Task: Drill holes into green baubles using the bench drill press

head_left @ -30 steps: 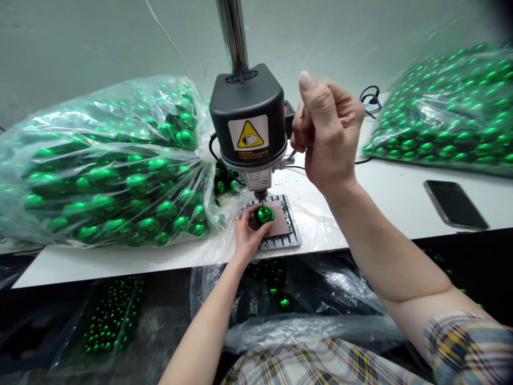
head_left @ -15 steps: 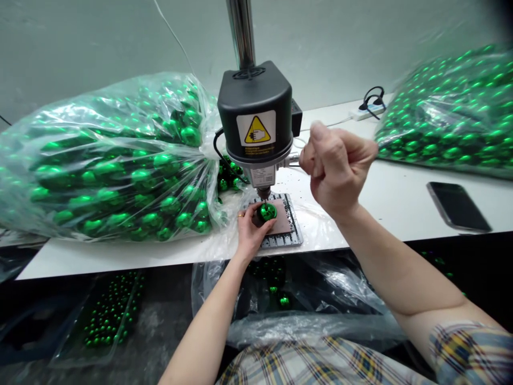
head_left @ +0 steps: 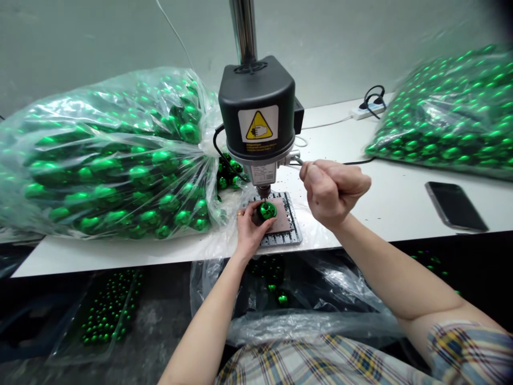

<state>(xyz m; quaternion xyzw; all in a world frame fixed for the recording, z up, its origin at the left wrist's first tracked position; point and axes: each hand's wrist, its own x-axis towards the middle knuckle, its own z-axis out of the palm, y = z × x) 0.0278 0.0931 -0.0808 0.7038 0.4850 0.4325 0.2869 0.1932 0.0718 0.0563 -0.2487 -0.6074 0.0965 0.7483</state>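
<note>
Head view: a white table (head_left: 401,198) runs along a plain pale wall (head_left: 340,48). On it stands a black drill (head_left: 258,107) with a yellow warning label, over a base (head_left: 297,236) littered with dark flecks. The green ball (head_left: 267,209) sits on the base's pinkish pad (head_left: 284,219), the left hand (head_left: 249,231) curling thumb and fingers about it; whether the bit has entered it, I cannot tell. The right hand (head_left: 334,192) is closed in a fist around the lever (head_left: 297,159). Clear bags of green balls lie left (head_left: 112,160) and right. Nearer the right one are a phone (head_left: 457,206) and a power strip (head_left: 360,113). Below the table edge, a tub (head_left: 82,353) holds smaller-looking green balls.
</note>
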